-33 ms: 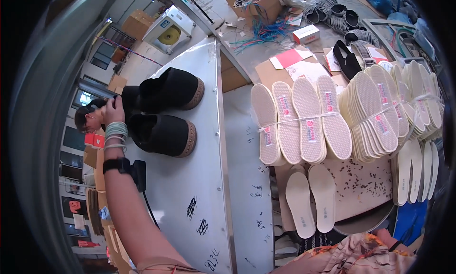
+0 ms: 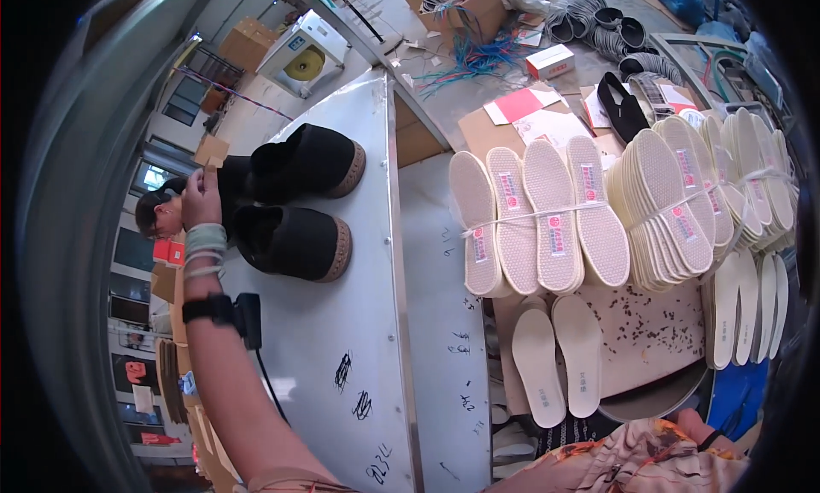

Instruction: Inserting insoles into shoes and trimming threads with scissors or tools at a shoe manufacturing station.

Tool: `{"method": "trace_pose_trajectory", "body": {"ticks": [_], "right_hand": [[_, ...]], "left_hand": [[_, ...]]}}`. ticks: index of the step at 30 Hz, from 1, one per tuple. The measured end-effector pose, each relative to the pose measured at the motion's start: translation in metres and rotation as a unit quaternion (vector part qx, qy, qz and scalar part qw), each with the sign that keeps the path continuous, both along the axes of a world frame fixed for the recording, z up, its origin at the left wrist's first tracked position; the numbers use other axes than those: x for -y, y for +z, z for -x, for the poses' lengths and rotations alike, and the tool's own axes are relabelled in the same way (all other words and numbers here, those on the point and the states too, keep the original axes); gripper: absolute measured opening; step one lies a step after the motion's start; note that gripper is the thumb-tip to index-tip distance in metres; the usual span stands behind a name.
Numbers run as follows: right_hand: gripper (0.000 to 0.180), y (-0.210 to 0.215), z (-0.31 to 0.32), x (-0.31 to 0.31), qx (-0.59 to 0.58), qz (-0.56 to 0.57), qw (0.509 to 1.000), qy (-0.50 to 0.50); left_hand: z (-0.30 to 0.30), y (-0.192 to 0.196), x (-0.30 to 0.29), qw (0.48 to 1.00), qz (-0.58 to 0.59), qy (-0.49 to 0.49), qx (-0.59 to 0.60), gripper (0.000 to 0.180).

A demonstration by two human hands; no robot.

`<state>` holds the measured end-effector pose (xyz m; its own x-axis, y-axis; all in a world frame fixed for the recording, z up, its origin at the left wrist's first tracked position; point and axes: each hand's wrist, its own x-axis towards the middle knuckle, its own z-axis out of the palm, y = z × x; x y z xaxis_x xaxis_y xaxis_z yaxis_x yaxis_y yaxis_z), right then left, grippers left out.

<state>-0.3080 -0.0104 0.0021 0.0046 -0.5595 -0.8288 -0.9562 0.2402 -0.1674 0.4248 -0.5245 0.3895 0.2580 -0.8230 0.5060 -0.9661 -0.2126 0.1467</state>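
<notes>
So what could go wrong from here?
The black cable trailing from the wrist device might snag if the left hand shifts beside the black slip-on shoes. The front cream insoles lie close to the patterned clothing, which could brush them out of place.

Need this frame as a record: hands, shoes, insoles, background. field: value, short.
left_hand: beside the black slip-on shoes; contact unclear
right_hand: cannot be made out; dark wristband at lower right
shoes: two near left hand, on pale tabletop, heels toward the right
tied_insoles: textured, off-white, bound with white string
other_insoles: two smooth ones side by side, nearer the wearer
background: open cardboard box, white machine with yellow disc
</notes>
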Motion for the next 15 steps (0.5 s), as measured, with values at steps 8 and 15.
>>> {"method": "trace_pose_trajectory", "body": {"ticks": [8, 15], "right_hand": [[0.023, 0.004, -0.014, 0.07, 0.047, 0.039, 0.997, 0.049], [0.025, 0.025, -0.003, 0.085, 0.044, 0.034, 0.995, 0.079]], "left_hand": [[0.167, -0.025, -0.071, 0.975, -0.095, -0.132, 0.152, 0.051], [0.185, 0.021, -0.199, 0.985, -0.006, -0.15, -0.087, 0.027]]}}
